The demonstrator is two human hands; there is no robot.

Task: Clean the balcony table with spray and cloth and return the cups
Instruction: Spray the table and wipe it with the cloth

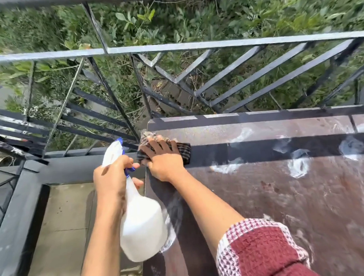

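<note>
Right hand [164, 158] lies flat, fingers spread wide, pressing the dark striped cloth [183, 151] onto the far left corner of the bench [287, 195], partly in the shadow band that crosses the top. Left hand [113, 178] is wrapped round the neck of the white spray bottle [142, 221], one finger near the blue trigger, holding it in the air just off the bench's left edge.

White foam patches [299, 167] sit scattered over the brown top to the right, all unwiped, so most of the cleaning looks undone. No cups are in view.

The cloth sits right at the corner, with the railing [171, 46] and the drop to the greenery just beyond; a hard outward stroke could push it off the edge. The bottle hangs over the balcony floor [64, 209], so a stray squeeze would likely wet the tiles rather than the bench. Foam left long may dry into marks.
</note>
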